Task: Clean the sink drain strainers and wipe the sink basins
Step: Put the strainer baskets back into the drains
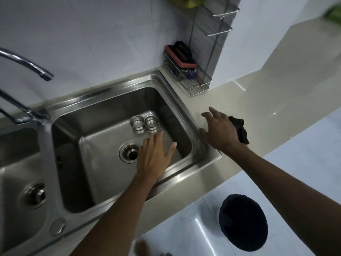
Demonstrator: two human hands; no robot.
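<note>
Stainless steel fills the head view: you are looking down on a double sink, with the right basin (103,115) at centre and the left basin (16,163) cut off at the left edge. Your left hand (154,154) is spread flat, palm down and fingers extended, over the floor of the right basin, and it holds nothing. Just left of it sits the open drain (130,153) of that basin. The 2 drain strainers (144,124) stand upright side by side, touching each other, on the basin floor just beyond your fingertips. Your right hand (219,130) is open with fingers splayed, reaching over the sink's right rim onto the pale countertop (258,108); it grips nothing. A dark cloth (239,130) lies crumpled on the countertop just beside that hand, on its right. The left basin's drain (35,195) has a fitting in it. A wire rack (193,80) holding a red-and-black scrubber (181,55) stands in the corner behind the sink. The faucet (27,67) curves in from the left. A black bin (243,221) stands on the floor below.
</note>
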